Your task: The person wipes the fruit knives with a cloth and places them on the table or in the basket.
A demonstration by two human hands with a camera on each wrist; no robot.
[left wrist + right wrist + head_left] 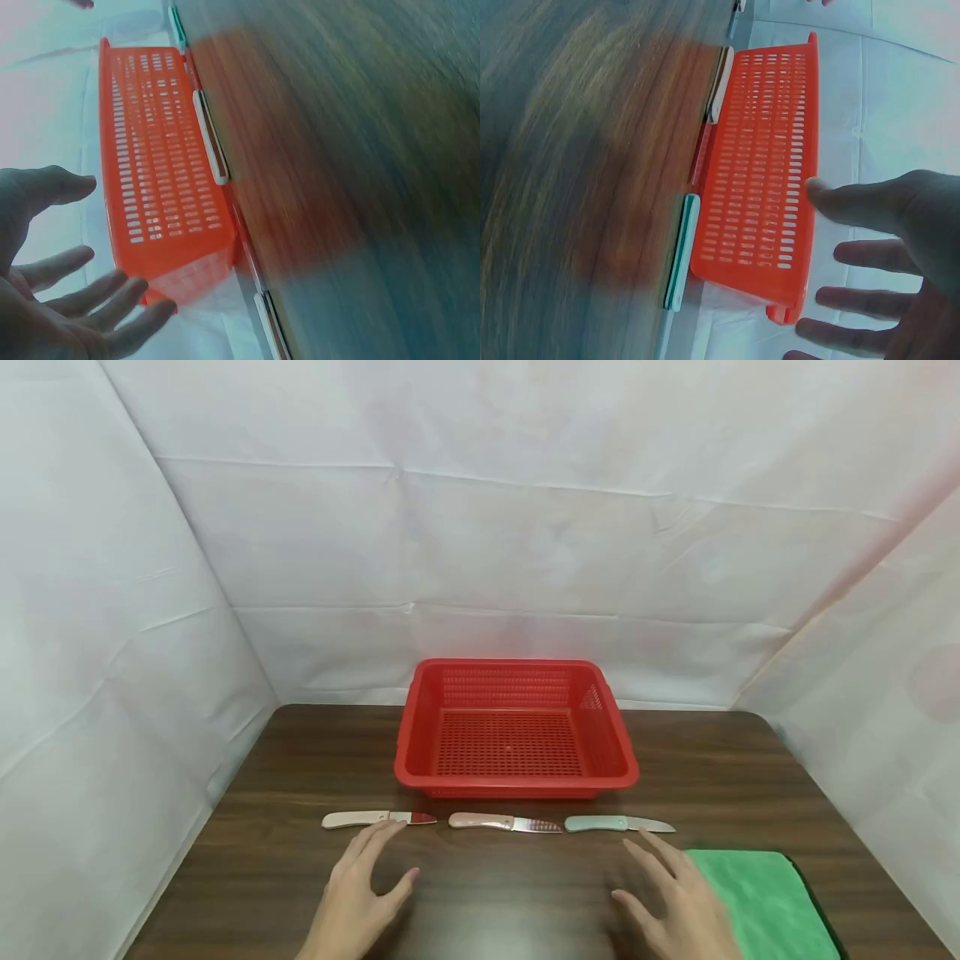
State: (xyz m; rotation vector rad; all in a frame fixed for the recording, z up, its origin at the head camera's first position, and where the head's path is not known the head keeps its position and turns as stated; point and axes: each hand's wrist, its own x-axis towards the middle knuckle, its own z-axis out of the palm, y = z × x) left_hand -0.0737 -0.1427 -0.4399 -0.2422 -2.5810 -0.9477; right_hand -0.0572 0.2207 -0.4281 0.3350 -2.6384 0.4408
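Three small knives lie in a row on the table: a cream-handled knife (356, 819), a pink-beige-handled knife (482, 821) and a mint-green-handled knife (596, 823). All their blades point right. My left hand (356, 889) hovers just in front of the cream-handled knife, fingers spread and holding nothing. Below the mint-green knife's blade, my right hand (678, 897) is likewise spread and holds nothing. Behind the row stands a red plastic basket (516, 782) with a perforated floor and walls. Nothing shows inside it. Both wrist views show loosely extended fingers apart from the basket.
A folded green cloth (765, 906) lies at the right front of the dark wood table (300, 760), beside my right hand. White sheeting (510, 543) encloses the table at the back and on both sides.
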